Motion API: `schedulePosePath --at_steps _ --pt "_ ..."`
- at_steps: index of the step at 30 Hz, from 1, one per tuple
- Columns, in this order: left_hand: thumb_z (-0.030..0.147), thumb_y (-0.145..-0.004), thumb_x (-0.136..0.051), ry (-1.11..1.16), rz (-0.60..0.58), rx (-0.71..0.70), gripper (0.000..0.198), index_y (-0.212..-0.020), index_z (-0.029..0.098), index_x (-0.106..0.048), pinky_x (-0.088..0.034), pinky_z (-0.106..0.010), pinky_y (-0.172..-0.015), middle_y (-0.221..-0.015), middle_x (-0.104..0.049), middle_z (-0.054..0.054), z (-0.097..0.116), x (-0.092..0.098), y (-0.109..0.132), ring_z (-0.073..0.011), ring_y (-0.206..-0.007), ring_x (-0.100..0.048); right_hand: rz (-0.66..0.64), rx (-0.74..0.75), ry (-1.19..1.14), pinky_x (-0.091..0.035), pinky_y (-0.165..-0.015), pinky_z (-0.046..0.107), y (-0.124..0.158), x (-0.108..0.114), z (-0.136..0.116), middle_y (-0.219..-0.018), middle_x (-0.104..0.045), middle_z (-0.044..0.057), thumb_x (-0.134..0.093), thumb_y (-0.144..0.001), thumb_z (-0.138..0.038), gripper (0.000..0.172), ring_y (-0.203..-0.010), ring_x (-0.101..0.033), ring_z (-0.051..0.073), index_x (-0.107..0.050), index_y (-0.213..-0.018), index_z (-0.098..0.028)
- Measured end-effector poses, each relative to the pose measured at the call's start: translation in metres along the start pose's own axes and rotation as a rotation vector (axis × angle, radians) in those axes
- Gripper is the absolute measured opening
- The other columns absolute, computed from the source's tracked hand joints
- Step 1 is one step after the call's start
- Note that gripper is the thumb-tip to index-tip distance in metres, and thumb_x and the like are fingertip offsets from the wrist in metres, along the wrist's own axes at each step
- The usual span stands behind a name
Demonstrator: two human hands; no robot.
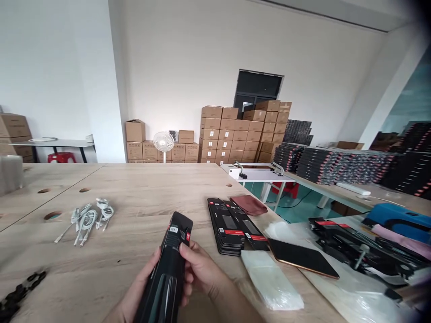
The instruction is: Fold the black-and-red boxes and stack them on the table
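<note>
Both my hands grip one long black package (168, 264) with a red and white label near its top, held over the wooden table (134, 193). My left hand (141, 291) wraps its lower left side. My right hand (198, 273) holds its right edge, thumb on the front. To the right lie two stacks of similar black packages (232, 229). Clear plastic sleeves (269, 278) and a dark phone (303, 258) lie just right of my right hand. Several coiled white cables (87, 217) rest to the left.
A dark red cloth (249, 204) lies behind the stacks. A black chain-like item (16, 296) sits at the table's left front edge. A black machine (363, 251) stands at right. Cardboard boxes (235, 134), a white fan (163, 143) and tables loaded with black packs (336, 163) fill the back.
</note>
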State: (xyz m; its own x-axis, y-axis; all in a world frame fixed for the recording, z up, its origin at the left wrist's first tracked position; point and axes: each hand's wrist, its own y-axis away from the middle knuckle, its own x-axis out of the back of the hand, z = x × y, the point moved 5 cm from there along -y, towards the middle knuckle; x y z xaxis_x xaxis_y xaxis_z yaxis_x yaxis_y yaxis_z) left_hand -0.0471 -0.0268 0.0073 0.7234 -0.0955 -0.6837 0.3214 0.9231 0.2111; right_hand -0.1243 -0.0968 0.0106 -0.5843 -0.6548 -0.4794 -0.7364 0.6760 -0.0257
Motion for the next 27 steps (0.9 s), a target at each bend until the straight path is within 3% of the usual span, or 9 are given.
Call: schedulePosePath --at_steps 3,5,7,11,15,17,21,24,27 --pt "0.065 -0.079 -0.051 -0.407 0.255 -0.268 0.057 -0.097 0.014 -0.072 -0.049 -0.027 -0.069 -0.083 -0.073 -0.007 0.021 0.012 0.005 -0.0188 -0.073 -0.064 0.178 0.158 0.113 -0.049 -0.070 0.025 -0.003 0.010 -0.020 -0.082 -0.072 0.005 -0.076 -0.072 -0.040 0.035 -0.067 -0.063 0.012 -0.068 -0.093 -0.013" --pt "0.054 -0.079 -0.061 -0.646 0.305 -0.380 0.042 -0.090 0.015 -0.072 -0.047 -0.025 -0.066 -0.077 -0.072 -0.004 0.032 0.014 0.008 -0.0176 -0.071 -0.062 0.233 0.210 0.213 -0.047 -0.084 0.030 -0.003 0.011 -0.029 -0.095 -0.073 0.008 -0.076 -0.074 -0.039 0.036 -0.085 -0.064 0.016 -0.069 -0.096 -0.013" --pt "0.052 -0.077 -0.064 -0.670 0.308 -0.369 0.039 -0.081 0.013 -0.070 -0.044 -0.024 -0.056 -0.067 -0.069 -0.002 0.036 0.016 0.009 -0.0149 -0.060 -0.059 0.220 0.181 0.273 -0.047 -0.083 0.033 -0.002 0.006 -0.028 -0.093 -0.073 0.007 -0.072 -0.076 -0.044 0.037 -0.085 -0.064 0.019 -0.069 -0.097 -0.014" --pt "0.047 -0.076 -0.067 -0.374 0.432 -0.385 0.033 -0.079 0.014 -0.067 -0.045 -0.024 -0.050 -0.061 -0.068 -0.002 0.047 0.028 0.015 -0.0136 -0.050 -0.057 0.041 0.090 0.250 -0.046 -0.079 0.033 0.003 -0.018 -0.011 -0.087 -0.071 0.005 -0.072 -0.074 -0.046 0.040 -0.082 -0.063 0.019 -0.069 -0.099 -0.016" --pt "0.041 -0.074 -0.068 -0.224 0.537 -0.435 0.026 -0.080 0.015 -0.067 -0.049 -0.027 -0.056 -0.063 -0.069 -0.002 0.058 0.043 0.022 -0.0162 -0.055 -0.061 -0.112 -0.176 0.295 -0.044 -0.071 0.028 0.008 -0.029 0.013 -0.087 -0.069 0.003 -0.076 -0.069 -0.043 0.039 -0.075 -0.061 0.016 -0.069 -0.096 -0.016" --pt "0.042 -0.072 -0.069 -0.352 0.562 -0.457 0.030 -0.080 0.014 -0.069 -0.049 -0.028 -0.059 -0.063 -0.069 -0.003 0.061 0.049 0.022 -0.0176 -0.058 -0.061 -0.034 -0.167 0.378 -0.043 -0.069 0.028 0.006 -0.022 0.014 -0.084 -0.066 0.003 -0.073 -0.072 -0.046 0.042 -0.074 -0.059 0.016 -0.066 -0.100 -0.016" --pt "0.053 -0.071 -0.067 -0.717 0.694 -0.500 0.040 -0.073 0.013 -0.070 -0.045 -0.027 -0.056 -0.066 -0.071 -0.005 0.065 0.053 0.022 -0.0207 -0.064 -0.063 0.259 0.095 0.542 -0.044 -0.073 0.029 0.000 0.001 0.000 -0.083 -0.056 -0.002 -0.071 -0.074 -0.039 0.068 -0.075 -0.054 0.014 -0.043 -0.133 -0.020" --pt "0.054 -0.070 -0.068 -0.735 0.652 -0.487 0.052 -0.101 0.013 -0.067 -0.046 -0.025 -0.055 -0.075 -0.073 -0.005 0.062 0.048 0.019 -0.0203 -0.067 -0.064 0.252 0.092 0.538 -0.045 -0.071 0.029 -0.003 0.006 0.000 -0.086 -0.053 -0.001 -0.068 -0.076 -0.036 0.072 -0.074 -0.053 0.013 -0.036 -0.139 -0.022" --pt "0.054 -0.070 -0.069 -0.712 0.682 -0.497 0.075 -0.131 0.016 -0.047 -0.040 -0.022 -0.045 -0.062 -0.064 0.002 0.060 0.047 0.020 -0.0132 -0.050 -0.055 0.243 0.052 0.478 -0.043 -0.056 0.025 -0.004 0.007 0.000 -0.088 -0.051 -0.001 -0.065 -0.078 -0.042 0.073 -0.069 -0.052 0.012 -0.032 -0.141 -0.025"
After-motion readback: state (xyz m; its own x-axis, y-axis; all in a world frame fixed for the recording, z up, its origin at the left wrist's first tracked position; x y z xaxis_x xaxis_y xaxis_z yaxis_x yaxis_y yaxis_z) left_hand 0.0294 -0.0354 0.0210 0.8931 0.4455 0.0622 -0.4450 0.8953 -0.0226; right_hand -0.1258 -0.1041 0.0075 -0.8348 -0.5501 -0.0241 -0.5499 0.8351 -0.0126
